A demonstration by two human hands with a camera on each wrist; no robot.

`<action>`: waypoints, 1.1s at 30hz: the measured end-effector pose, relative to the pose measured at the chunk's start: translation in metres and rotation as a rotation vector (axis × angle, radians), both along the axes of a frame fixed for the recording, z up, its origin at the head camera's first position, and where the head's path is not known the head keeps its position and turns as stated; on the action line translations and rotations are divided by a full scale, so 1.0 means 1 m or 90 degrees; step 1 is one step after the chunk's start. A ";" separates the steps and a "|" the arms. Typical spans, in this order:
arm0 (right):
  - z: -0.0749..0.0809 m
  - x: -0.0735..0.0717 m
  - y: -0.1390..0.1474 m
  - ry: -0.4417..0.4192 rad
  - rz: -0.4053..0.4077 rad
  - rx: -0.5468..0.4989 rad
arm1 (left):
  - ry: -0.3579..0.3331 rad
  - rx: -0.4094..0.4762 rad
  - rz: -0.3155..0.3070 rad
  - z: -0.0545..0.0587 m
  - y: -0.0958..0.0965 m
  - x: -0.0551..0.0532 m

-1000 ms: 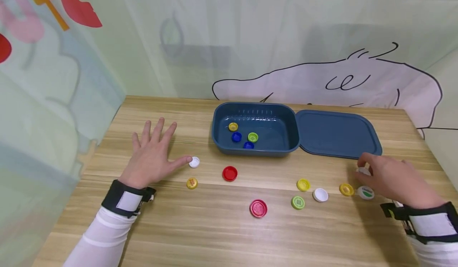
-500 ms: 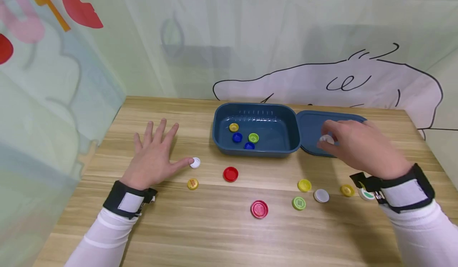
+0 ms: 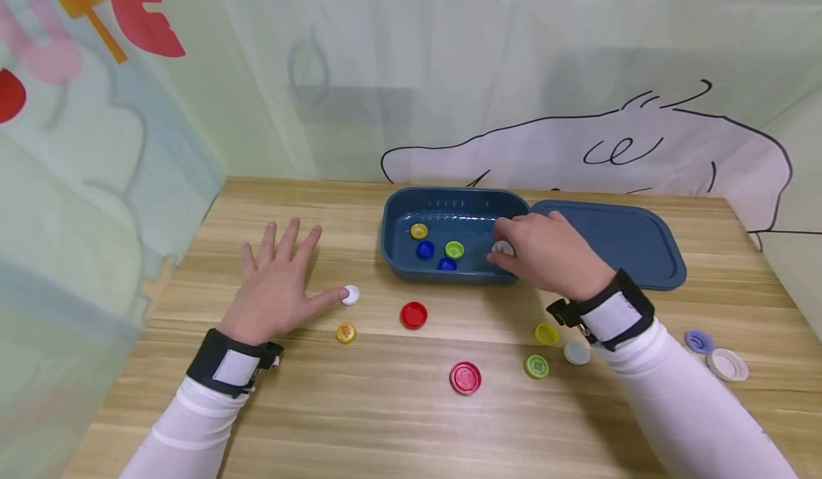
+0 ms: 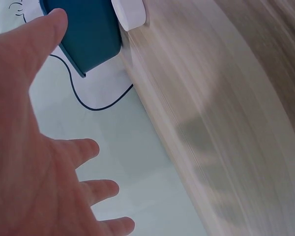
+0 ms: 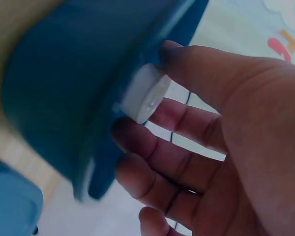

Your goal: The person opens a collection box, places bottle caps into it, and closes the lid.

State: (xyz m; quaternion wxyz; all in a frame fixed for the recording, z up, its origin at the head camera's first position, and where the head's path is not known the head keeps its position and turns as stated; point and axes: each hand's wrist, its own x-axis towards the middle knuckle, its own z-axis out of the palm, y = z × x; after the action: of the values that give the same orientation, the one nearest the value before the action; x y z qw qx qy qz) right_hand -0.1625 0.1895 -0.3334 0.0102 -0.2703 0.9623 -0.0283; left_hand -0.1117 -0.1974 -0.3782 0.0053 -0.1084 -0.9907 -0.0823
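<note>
The right hand [image 3: 546, 254] pinches a cap [image 5: 146, 93] between thumb and fingers at the right end of the box [image 3: 449, 277]. Left of that grip, a green cap [image 3: 454, 250] lies inside; to its right is the lid [image 3: 636, 243]. Farther left, the left hand [image 3: 272, 297] has fingers spread apart, thumb near a second cap [image 3: 352, 295].

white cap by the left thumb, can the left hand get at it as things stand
Probably yes: the left hand holds nothing, its thumb is right by the white cap, and nothing visible stands between them. Whether they touch is hard to tell.
</note>
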 end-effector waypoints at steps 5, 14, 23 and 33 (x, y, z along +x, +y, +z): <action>-0.012 -0.003 -0.011 0.004 0.012 -0.008 | 0.004 -0.004 -0.001 -0.001 0.000 0.001; -0.007 0.002 -0.007 0.003 -0.006 -0.017 | 0.004 -0.004 -0.002 -0.003 0.000 0.001; 0.014 0.019 0.025 0.021 -0.047 -0.013 | 0.008 -0.003 -0.002 -0.002 -0.001 0.001; 0.022 0.043 0.092 0.029 -0.094 -0.052 | 0.004 -0.009 -0.006 -0.002 0.000 0.001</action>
State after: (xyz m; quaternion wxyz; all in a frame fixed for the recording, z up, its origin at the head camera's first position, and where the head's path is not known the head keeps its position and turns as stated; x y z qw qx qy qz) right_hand -0.1196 0.2810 -0.3117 -0.0246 -0.1990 0.9777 -0.0621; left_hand -0.1109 -0.1975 -0.3800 0.0072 -0.1134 -0.9907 -0.0750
